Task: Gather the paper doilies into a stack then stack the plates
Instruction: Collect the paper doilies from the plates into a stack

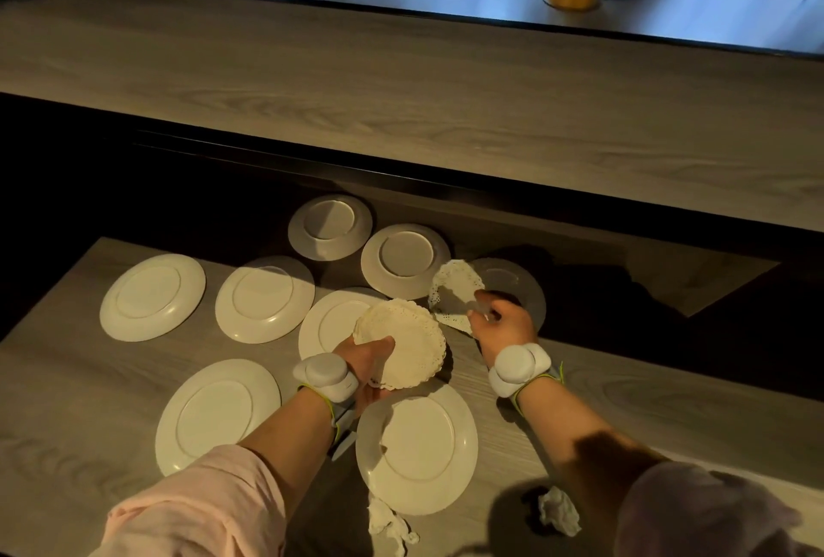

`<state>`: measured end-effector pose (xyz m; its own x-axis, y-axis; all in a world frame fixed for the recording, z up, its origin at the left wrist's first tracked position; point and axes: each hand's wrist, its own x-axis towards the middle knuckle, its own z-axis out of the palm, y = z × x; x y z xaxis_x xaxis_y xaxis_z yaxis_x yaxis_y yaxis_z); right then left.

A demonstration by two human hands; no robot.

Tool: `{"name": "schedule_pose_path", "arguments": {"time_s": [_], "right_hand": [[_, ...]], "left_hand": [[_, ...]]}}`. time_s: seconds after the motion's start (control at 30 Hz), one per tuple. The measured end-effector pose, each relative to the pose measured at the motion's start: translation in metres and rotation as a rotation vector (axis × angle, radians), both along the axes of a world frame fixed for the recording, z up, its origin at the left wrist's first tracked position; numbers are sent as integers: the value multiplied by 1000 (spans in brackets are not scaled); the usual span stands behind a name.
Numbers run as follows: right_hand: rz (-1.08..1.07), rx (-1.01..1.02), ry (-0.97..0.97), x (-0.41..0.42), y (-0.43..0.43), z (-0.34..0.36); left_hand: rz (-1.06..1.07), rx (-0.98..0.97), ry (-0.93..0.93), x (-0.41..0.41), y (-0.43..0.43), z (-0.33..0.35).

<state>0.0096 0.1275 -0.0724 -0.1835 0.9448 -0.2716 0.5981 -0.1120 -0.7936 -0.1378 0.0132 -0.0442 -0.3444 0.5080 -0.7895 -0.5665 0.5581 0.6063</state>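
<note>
A person leans over a grey wood-grain counter (89, 378) where white plates (151, 298) lie face up across the lower half of the frame. At centre, the left hand (372, 362) grips a stack of doilies (410, 347), thumb curled over the top sheet and palm beneath, holding it above the centre plate (327, 320). Just to the right, the right hand (501, 324) pinches the edge of a single doily (452, 286) between thumb and fingertips. The sheet curls upward over a shadowed plate (519, 289) near the counter's dark back edge. Both wrists carry plain white bands (517, 367), and the left arm wears a pink sleeve (200, 507). Two crumpled paper scraps (559, 512) lie at the bottom of the frame, beside the nearest plate (419, 454). A higher wooden ledge (401, 88) crosses the frame above.
</note>
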Motion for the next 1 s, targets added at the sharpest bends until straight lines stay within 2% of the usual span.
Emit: {"name": "schedule_pose_path", "arguments": {"time_s": [0.2,0.33,0.47,0.63,0.87,1.0], "right_hand": [[40,50,383,-9,-34,35],[30,38,524,-13,-56,56],[87,-79,606,-16,-68,66],[52,-206,544,-14,-75,60],[86,-81,296,-8,-83,54],[146,-23,248,-7,-88,52]], "left_hand": [[-1,-16,33,-1,-8,3],[55,-22,-12,-3,-18,9],[97,-4,-45,-3,-25,12],[89,35,-152,1,-34,28],[105,126,-260,-5,-43,28],[-9,136,-159,-1,-48,26]]}}
